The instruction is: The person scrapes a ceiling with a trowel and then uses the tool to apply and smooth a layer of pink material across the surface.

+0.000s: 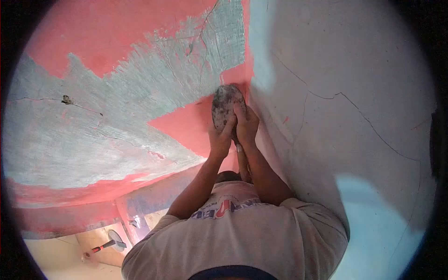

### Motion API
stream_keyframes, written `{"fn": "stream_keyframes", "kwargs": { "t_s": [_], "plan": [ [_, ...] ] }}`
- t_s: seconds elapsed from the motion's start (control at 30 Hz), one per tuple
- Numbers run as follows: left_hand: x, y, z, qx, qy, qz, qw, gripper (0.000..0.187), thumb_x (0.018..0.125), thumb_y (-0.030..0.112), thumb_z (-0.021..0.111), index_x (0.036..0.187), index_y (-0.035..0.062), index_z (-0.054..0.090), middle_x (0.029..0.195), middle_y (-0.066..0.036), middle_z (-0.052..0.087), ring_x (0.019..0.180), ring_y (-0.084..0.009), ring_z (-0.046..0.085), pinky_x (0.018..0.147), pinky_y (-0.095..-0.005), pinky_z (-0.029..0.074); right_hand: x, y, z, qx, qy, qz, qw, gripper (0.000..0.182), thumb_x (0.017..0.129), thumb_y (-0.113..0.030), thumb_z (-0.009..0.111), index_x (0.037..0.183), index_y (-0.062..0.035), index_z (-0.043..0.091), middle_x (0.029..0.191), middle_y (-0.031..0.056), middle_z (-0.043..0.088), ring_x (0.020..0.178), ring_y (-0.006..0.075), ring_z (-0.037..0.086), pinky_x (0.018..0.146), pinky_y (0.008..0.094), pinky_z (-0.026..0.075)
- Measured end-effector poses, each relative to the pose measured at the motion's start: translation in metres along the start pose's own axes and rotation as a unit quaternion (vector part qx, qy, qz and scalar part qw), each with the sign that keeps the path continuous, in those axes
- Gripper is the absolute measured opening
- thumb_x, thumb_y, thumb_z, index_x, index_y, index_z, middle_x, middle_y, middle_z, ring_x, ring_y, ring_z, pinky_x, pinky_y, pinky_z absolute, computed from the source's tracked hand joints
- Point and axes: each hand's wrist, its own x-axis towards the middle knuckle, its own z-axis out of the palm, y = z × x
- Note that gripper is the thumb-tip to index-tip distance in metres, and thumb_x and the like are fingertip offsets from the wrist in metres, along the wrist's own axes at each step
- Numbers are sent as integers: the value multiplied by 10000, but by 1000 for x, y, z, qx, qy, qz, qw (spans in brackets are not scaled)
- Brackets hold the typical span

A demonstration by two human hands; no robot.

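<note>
Both my hands are raised against the pink wall (184,126), close to the corner. Between them is a dark, grey-speckled oval flat piece (226,100). My left hand (221,139) grips its lower left edge, thumb lying up along its face. My right hand (248,125) wraps its lower right side, thumb pressed on the front. Below the hands a narrow shaft (240,156) with a light band runs down between my forearms. The oval overlaps the pink paint beside a scraped, grey-white patch (154,79). The fingers behind the piece are hidden.
A pale grey wall (354,70) with a long crack meets the pink one at right. At lower left, a hammer (108,246) with a red and black handle lies over a round pale disc (116,235). A small hole (67,99) marks the scraped wall.
</note>
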Motion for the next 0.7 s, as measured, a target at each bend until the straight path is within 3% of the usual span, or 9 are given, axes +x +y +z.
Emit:
{"fn": "stream_keyframes", "kwargs": {
  "t_s": [0.07,0.23,0.37,0.4,0.5,0.57,0.67,0.7],
  "plan": [
    [2,-6,-1,11,8,22,1000,226,991,156,682,1120,-29,710,978,-54,729,878,-126,668,756,-288,540,7,2,3,-9,5,-6,1000,263,985,-236,684,941,23,689,880,16,672,798,102,591,732,278,491],
    [7,14,0,-5,-42,-17,999,272,992,157,688,1180,-40,686,1060,-60,722,927,-139,674,775,-287,549,6,-42,7,-50,-12,-29,998,289,972,-239,682,980,48,707,905,54,702,844,134,627,796,304,512],
    [1,1,-7,58,-24,-14,998,261,998,156,674,1171,-40,685,1067,-55,720,922,-135,669,772,-286,545,0,-2,-3,-47,7,17,999,282,980,-226,664,991,53,706,930,45,697,859,129,626,805,298,506],
    [3,3,-4,50,-10,30,998,262,996,155,672,1168,-42,685,1066,-66,719,924,-137,671,781,-284,545,2,-14,7,-40,9,-1,999,282,980,-226,665,990,53,706,932,45,696,860,128,626,804,298,506],
    [10,37,1,45,-43,-9,998,281,993,157,674,1188,-46,681,1073,-81,720,947,-145,674,807,-289,549,0,-53,20,-22,6,-26,999,283,979,-227,668,991,53,705,934,47,695,861,126,626,802,298,507],
    [10,32,5,13,-39,-3,999,261,977,169,692,1130,-42,707,1010,-63,731,913,-125,673,768,-298,542,8,-56,20,15,-16,-35,999,285,980,-230,668,1000,52,704,929,50,695,864,124,625,800,296,506],
    [8,6,-2,6,-17,7,1000,231,977,165,690,1082,-37,726,947,-38,734,863,-103,668,725,-288,536,3,-30,7,-100,5,-37,994,265,997,-225,663,956,34,703,888,32,681,826,108,600,758,292,504],
    [7,11,1,11,-6,14,1000,221,981,160,684,1073,-35,729,930,-29,733,847,-97,665,713,-281,534,4,-23,8,-63,2,-31,998,259,996,-217,663,964,37,703,903,34,683,837,106,604,764,292,507]
  ]
}}
